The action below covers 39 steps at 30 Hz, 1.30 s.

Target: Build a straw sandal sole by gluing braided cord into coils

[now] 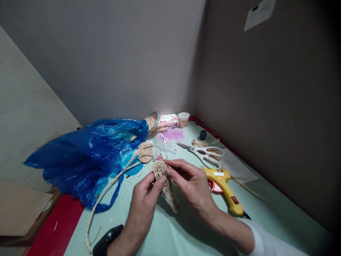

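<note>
OK, both hands on one thing: a woven straw piece [160, 168], rounded on top, narrower part hanging down between the two hands. Left hand [145, 195] pinches its near-left edge, thumb on the side facing the wearer, forefinger behind. Right hand [193, 180] has thumb and forefinger pressed on the right side of the rounded top; its other fingers are curled together, tips not clear. Gripped from two sides, probably so the weave doesn't twist, and angled towards the wearer, probably so the strands can be seen. Lower end hangs free, below the fingertips.

Just beyond the left fingertips: a round woven piece [145, 152], lying on the light green table cover [125, 217]. Long straw cord [106, 189] trails from near it, curving down left of the left hand, presumably set aside so it stays out from under the fingers. Blue plastic bag [85, 156] slumps further left, past the cord.

Right of the right fingers: yellow glue gun [226, 192] on its side, handle towards the wearer, which looks handy for a quick grab. White-handled scissors [204, 153] lie beyond the right knuckles, blades pointing left. Paper cup [183, 120] stands upright, well beyond the fingertips.
</note>
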### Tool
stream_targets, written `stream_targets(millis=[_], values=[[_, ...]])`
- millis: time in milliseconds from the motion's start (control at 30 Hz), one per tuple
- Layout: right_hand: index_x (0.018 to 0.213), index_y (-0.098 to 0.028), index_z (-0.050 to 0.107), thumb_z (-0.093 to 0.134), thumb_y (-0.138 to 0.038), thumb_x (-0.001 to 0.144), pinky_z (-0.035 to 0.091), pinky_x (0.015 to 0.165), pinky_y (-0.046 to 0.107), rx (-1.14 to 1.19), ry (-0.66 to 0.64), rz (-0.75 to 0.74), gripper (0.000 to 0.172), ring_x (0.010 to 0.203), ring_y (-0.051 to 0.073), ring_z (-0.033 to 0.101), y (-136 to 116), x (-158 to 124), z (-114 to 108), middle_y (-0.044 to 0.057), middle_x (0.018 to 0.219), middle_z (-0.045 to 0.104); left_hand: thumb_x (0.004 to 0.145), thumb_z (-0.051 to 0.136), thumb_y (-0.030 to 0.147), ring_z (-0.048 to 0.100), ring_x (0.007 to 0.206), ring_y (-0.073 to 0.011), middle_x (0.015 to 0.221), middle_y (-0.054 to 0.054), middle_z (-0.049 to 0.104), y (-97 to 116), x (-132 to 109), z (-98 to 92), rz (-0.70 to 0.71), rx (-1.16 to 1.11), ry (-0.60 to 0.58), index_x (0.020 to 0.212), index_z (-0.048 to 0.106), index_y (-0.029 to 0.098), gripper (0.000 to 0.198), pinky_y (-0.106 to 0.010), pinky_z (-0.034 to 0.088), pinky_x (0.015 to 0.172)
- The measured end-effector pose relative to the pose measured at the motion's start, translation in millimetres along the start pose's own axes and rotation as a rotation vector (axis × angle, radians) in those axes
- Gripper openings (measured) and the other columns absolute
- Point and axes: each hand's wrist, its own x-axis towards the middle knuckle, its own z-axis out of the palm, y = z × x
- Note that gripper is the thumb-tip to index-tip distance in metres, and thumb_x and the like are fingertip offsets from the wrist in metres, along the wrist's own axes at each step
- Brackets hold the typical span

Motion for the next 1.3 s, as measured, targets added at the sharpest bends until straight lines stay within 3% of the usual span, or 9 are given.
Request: stream_targets(millis=[100,200,333,400,467,667,900,1133,1300], values=[[0.093,-0.022,0.081,0.073,-0.019,0.081,0.058,0.081,0.034,0.011,0.009,-0.016,0.014,0.083,0.020,0.072,0.4,-3.1,2.3,0.005,0.089,0.078,0.083,0.068,0.049,0.046,0.067,-0.0177,0.066,0.000,0.057,-2.7,-2.3,0.7,0.010,0.042,0.056,0.069,0.067,0.018,0.035,-0.027,0.040,0.062],[0.092,-0.022,0.081,0.073,-0.020,0.081,0.058,0.083,0.035,0.014,0.015,-0.019,0.013,0.084,0.020,0.072,-1.0,-5.0,3.5,0.005,0.090,0.079,0.081,0.071,0.050,0.045,0.064,-0.0174,0.063,0.000,0.055,-3.5,-5.0,1.6,0.015,0.021,0.071,0.062,0.063,0.019,0.037,-0.027,0.040,0.061],[0.092,-0.022,0.080,0.073,-0.021,0.082,0.059,0.078,0.031,0.037,0.033,0.000,0.012,0.084,0.019,0.072,-3.4,-5.0,3.3,0.004,0.090,0.078,0.086,0.067,0.048,0.058,0.078,-0.0220,0.080,-0.004,0.068,-0.7,-8.0,6.0,-0.010,-0.152,0.028,0.087,0.074,0.018,0.030,-0.030,0.047,0.074],[0.092,-0.022,0.079,0.073,-0.023,0.081,0.059,0.077,0.030,0.060,0.046,0.038,0.012,0.083,0.019,0.072,-4.3,-4.0,2.3,0.003,0.091,0.078,0.086,0.067,0.045,0.064,0.093,-0.0259,0.099,-0.007,0.072,0.5,-8.1,7.9,-0.016,-0.223,-0.006,0.107,0.073,0.019,0.034,-0.033,0.048,0.085],[0.094,-0.022,0.077,0.074,-0.025,0.081,0.059,0.080,0.031,0.077,0.050,0.088,0.014,0.084,0.019,0.072,-4.8,-2.4,1.0,0.003,0.093,0.078,0.084,0.071,0.040,0.065,0.101,-0.0275,0.110,-0.009,0.073,0.8,-7.0,8.2,-0.025,-0.219,-0.045,0.115,0.070,0.020,0.038,-0.034,0.048,0.091],[0.101,-0.021,0.073,0.071,-0.028,0.085,0.056,0.089,0.034,0.106,-0.020,0.122,0.018,0.094,0.020,0.071,-4.9,1.8,-3.2,0.004,0.103,0.077,0.083,0.073,0.035,0.069,0.096,-0.0244,0.110,-0.007,0.075,1.0,-6.1,4.6,-0.050,-0.190,-0.030,0.112,0.070,0.019,0.033,-0.032,0.051,0.087],[0.109,-0.024,0.070,0.065,-0.026,0.092,0.054,0.089,0.031,0.036,-0.095,0.039,0.018,0.097,0.018,0.069,-5.2,-0.3,-5.2,0.002,0.106,0.075,0.081,0.075,0.036,0.070,0.089,-0.0246,0.101,-0.007,0.076,3.4,-11.5,5.1,-0.082,-0.217,0.011,0.111,0.071,0.019,0.034,-0.031,0.052,0.079],[0.123,-0.027,0.067,0.057,-0.030,0.097,0.049,0.101,0.036,-0.085,-0.164,-0.047,0.028,0.114,0.020,0.065,-7.8,-1.0,-11.4,0.003,0.124,0.071,0.080,0.075,0.033,0.069,0.093,-0.0244,0.100,-0.007,0.075,1.0,-9.2,6.7,-0.053,-0.275,0.077,0.109,0.072,0.018,0.032,-0.032,0.052,0.085],[0.136,-0.027,0.059,0.049,-0.035,0.101,0.050,0.095,0.035,-0.021,-0.169,0.019,0.037,0.118,0.021,0.063,-4.2,-0.2,-13.9,0.003,0.137,0.065,0.080,0.074,0.032,0.068,0.099,-0.0266,0.104,-0.008,0.074,2.7,-8.0,6.8,-0.071,-0.322,0.080,0.110,0.072,0.019,0.033,-0.034,0.053,0.086]])
